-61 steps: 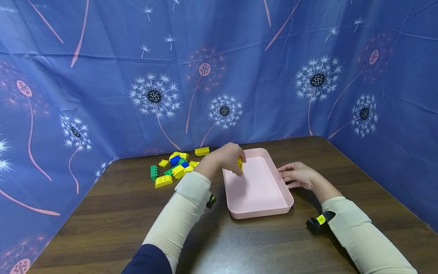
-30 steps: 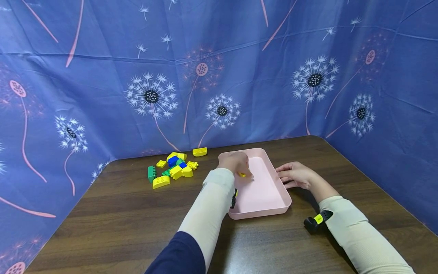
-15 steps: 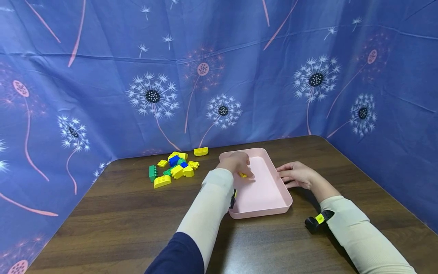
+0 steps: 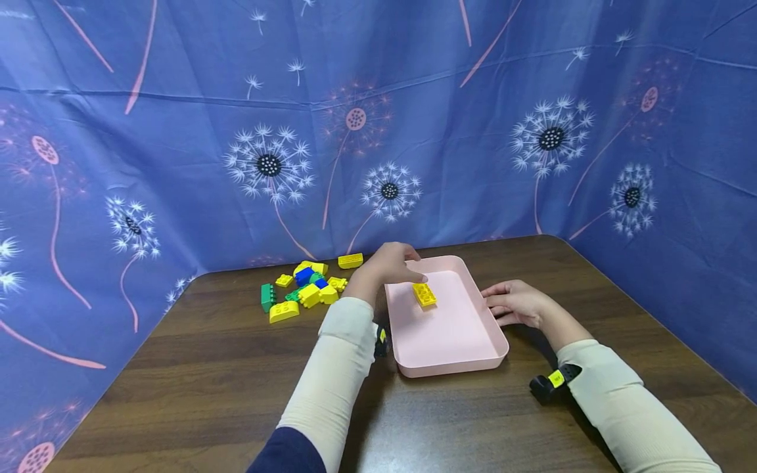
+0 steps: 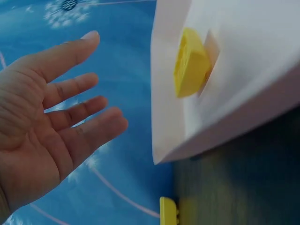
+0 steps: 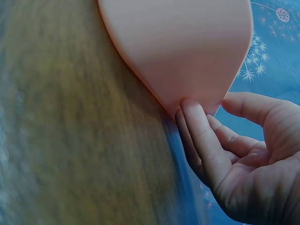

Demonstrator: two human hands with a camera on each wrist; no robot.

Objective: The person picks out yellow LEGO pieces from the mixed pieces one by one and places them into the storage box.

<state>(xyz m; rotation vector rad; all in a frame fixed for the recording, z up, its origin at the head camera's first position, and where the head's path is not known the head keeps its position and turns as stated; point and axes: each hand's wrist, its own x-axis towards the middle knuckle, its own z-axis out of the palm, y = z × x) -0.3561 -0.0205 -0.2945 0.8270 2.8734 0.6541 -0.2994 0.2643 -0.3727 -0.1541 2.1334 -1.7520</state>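
A yellow toy building block (image 4: 424, 295) lies studs up near the far left of the pink tray (image 4: 452, 335). My left hand (image 4: 387, 268) hovers at the tray's far left rim, apart from the block. In the left wrist view, that hand (image 5: 61, 110) has its fingers spread and nothing in them, while the block (image 5: 191, 65) sits inside the tray. On the other side, my right hand (image 4: 516, 303) touches the tray's right wall. The right wrist view has the fingertips (image 6: 192, 108) against the outside of the wall, with the thumb at its rim.
Left of the tray is a loose heap of yellow, blue and green building blocks (image 4: 309, 295). One yellow block (image 4: 351, 261) lies apart at the table's back edge. A blue dandelion-print cloth (image 4: 449, 164) hangs behind the wooden table (image 4: 236, 387).
My left hand carried the yellow block into the tray, let it go there, and has drawn back up and left to the rim. The right hand has stayed at the tray's right side.
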